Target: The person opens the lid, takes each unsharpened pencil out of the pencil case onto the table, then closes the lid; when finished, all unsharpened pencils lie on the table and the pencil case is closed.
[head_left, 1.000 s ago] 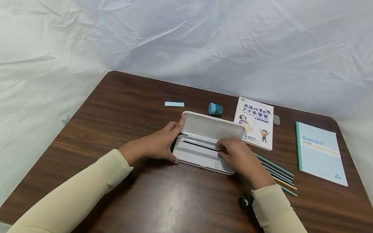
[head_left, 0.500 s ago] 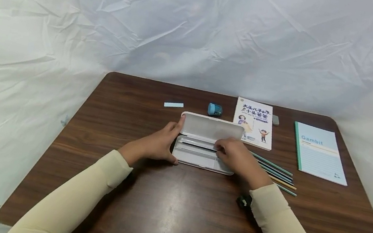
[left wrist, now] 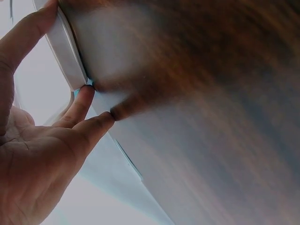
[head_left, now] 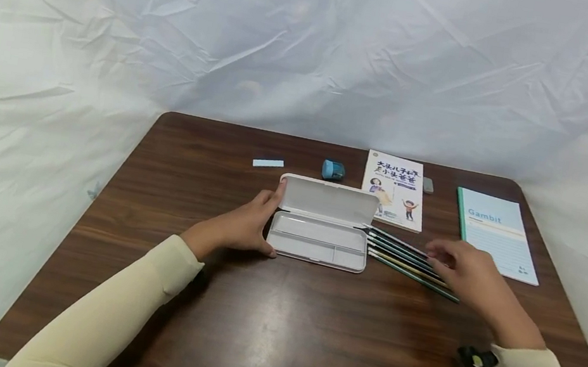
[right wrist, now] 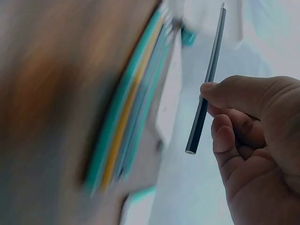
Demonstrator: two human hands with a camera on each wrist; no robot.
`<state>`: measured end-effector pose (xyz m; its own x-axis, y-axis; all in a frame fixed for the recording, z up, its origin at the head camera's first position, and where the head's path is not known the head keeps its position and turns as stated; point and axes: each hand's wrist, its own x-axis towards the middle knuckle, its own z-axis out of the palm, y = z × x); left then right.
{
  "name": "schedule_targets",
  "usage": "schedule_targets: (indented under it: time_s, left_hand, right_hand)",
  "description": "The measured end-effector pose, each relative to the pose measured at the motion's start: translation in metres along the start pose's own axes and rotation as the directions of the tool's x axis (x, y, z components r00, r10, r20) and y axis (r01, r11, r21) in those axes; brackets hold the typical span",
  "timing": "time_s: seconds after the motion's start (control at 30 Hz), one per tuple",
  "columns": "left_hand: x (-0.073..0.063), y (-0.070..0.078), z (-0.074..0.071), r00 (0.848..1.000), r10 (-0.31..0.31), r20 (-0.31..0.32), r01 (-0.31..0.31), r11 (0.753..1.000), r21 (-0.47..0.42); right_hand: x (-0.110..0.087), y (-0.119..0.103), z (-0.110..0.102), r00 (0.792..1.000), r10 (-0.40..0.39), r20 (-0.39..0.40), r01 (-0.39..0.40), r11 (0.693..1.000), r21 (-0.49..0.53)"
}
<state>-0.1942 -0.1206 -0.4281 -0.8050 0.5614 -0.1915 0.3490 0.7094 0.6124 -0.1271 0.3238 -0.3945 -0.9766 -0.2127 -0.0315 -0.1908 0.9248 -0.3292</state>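
A white pencil case (head_left: pixel 300 248) lies with its lid raised in the middle of the table, and no pencil shows in its compartments. My left hand (head_left: pixel 244 224) is at the case's left end, fingers straight and spread. In the left wrist view its thumb (left wrist: pixel 35 28) touches the case's edge and a fingertip meets the corner of the lid. My right hand (head_left: pixel 461 271), right of the case, pinches a dark pencil (right wrist: pixel 213 63) between thumb and forefinger. Below it, several green, yellow and dark pencils (head_left: pixel 412 278) lie side by side on the table.
Behind the case are a blue pencil sharpener (head_left: pixel 333 170) and a pale blue strip (head_left: pixel 268 163). A picture-covered book (head_left: pixel 395 193) and a grey eraser (head_left: pixel 428 185) lie at the back right. Farther right is a light blue notebook (head_left: pixel 494 231) on the brown table (head_left: pixel 270 334).
My right hand has moved out of the pencil case to the right, bringing the dark pencil from the case's upper compartment. My left hand stays at the case's left end.
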Motion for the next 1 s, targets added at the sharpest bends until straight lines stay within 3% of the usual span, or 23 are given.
schedule_targets:
  time_s: [0.17, 0.57, 0.73, 0.87, 1.0]
  left_hand:
    - [-0.002, -0.001, -0.001, 1.0, -0.001, -0.002, 0.001, 1.0, 0.013]
    - [0.001, -0.003, 0.0, 1.0, -0.004, 0.003, 0.004, 1.0, 0.02]
    - [0.0, -0.001, -0.001, 1.0, 0.003, 0.0, -0.003, 1.0, 0.019]
    - [0.0, -0.002, -0.001, 1.0, -0.001, -0.001, 0.001, 1.0, 0.021]
    - [0.002, -0.003, 0.0, 1.0, 0.007, 0.004, -0.007, 1.0, 0.029]
  right_hand:
    - [-0.017, 0.029, 0.004, 0.992, 0.11, 0.065, -0.11, 0.994, -0.002]
    - [-0.015, 0.04, 0.014, 0.989, 0.119, 0.093, -0.118, 0.993, -0.016]
    - [-0.006, 0.026, 0.013, 0.994, 0.078, 0.075, -0.078, 0.997, -0.004]
    - [0.01, -0.001, 0.019, 0.998, -0.019, 0.051, 0.019, 1.0, 0.006]
    - [0.032, -0.032, 0.03, 0.989, -0.142, 0.047, 0.14, 0.989, 0.035]
